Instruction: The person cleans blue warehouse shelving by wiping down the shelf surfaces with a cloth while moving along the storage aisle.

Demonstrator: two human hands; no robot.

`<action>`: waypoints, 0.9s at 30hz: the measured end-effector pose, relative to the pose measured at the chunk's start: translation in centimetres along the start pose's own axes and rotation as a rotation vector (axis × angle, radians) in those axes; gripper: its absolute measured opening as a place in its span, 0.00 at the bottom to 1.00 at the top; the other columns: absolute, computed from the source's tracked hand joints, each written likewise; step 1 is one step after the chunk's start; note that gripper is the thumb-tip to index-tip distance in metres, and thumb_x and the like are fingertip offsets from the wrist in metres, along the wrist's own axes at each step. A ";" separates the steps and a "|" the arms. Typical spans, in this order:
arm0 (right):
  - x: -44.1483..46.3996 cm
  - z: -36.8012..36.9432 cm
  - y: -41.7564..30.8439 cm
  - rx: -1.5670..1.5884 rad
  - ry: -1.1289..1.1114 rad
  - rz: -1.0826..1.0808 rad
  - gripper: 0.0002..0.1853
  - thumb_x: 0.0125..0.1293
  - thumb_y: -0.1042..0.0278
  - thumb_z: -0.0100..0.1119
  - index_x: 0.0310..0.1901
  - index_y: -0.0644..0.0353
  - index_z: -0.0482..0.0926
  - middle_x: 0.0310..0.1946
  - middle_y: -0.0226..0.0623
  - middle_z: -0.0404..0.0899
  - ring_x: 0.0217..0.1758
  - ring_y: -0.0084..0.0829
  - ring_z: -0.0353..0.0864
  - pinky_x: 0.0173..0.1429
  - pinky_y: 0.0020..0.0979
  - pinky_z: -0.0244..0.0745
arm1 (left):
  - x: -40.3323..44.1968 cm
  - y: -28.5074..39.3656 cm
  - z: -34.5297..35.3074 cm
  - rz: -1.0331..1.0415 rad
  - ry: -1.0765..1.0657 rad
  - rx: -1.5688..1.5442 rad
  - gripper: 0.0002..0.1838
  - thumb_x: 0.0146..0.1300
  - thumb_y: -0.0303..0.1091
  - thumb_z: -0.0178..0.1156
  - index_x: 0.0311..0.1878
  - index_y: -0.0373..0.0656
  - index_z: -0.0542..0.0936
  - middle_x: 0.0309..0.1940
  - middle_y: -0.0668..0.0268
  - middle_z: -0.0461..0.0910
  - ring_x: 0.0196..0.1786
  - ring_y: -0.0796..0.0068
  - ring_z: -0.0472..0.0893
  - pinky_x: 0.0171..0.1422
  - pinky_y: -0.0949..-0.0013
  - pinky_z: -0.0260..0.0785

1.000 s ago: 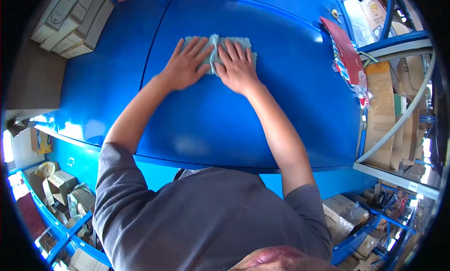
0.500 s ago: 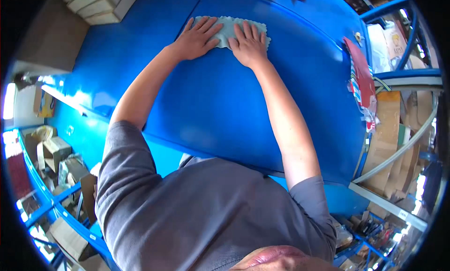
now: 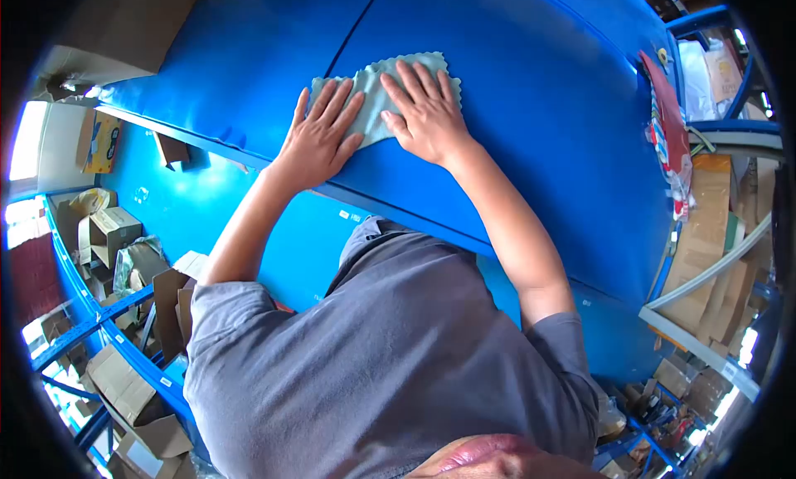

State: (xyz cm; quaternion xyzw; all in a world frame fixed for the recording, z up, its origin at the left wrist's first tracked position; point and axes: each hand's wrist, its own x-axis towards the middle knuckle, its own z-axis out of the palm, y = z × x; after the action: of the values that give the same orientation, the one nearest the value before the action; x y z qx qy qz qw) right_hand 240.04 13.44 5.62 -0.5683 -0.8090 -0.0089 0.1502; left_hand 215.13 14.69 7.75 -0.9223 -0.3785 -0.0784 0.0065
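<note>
A pale green cloth (image 3: 375, 106) with a scalloped edge is pressed flat against the blue tabletop (image 3: 539, 155), across a dark seam. Its left part is covered by the fingers of the left hand (image 3: 315, 147), which are spread, with the little finger set at the cloth's edge and the palm kept below it. The right part is covered by the right hand (image 3: 428, 121), whose fingers are fanned slightly and whose thumb is held out toward the middle. Between the hands a strip of cloth is left uncovered; nothing is seen to be pinched.

At the far left of the tabletop a large cardboard box (image 3: 124, 23) is seen (its contents cannot be told). On the blue rack (image 3: 101, 317) at lower left, an open carton (image 3: 114, 230) is held, with a dark interior, beside an item in clear plastic (image 3: 143, 263). At right, cardboard pieces (image 3: 705, 222) are stood in a grey-framed rack (image 3: 692, 296), and white packages (image 3: 698, 79) are placed above them.
</note>
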 end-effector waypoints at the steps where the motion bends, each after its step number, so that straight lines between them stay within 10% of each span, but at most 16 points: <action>1: -1.1 -0.3 -0.7 0.005 -0.002 0.021 0.34 0.79 0.44 0.47 0.80 0.51 0.65 0.84 0.44 0.57 0.87 0.50 0.51 0.86 0.60 0.40 | -0.9 0.8 -0.4 0.018 -0.012 -0.003 0.34 0.83 0.58 0.39 0.84 0.52 0.59 0.85 0.60 0.54 0.88 0.53 0.47 0.89 0.37 0.30; 27: -23.9 -9.5 1.4 0.003 0.087 0.525 0.32 0.74 0.56 0.57 0.75 0.62 0.71 0.82 0.49 0.61 0.85 0.55 0.56 0.85 0.57 0.48 | 9.3 18.9 2.5 0.661 -0.102 -0.322 0.35 0.81 0.52 0.43 0.83 0.44 0.61 0.85 0.52 0.55 0.88 0.48 0.46 0.89 0.37 0.28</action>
State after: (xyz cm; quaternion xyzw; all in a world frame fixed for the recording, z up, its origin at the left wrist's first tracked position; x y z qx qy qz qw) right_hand 250.89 -9.72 8.38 -0.7575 -0.6267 0.0072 0.1829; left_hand 235.20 7.82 7.52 -0.9866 -0.0431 -0.0846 -0.1325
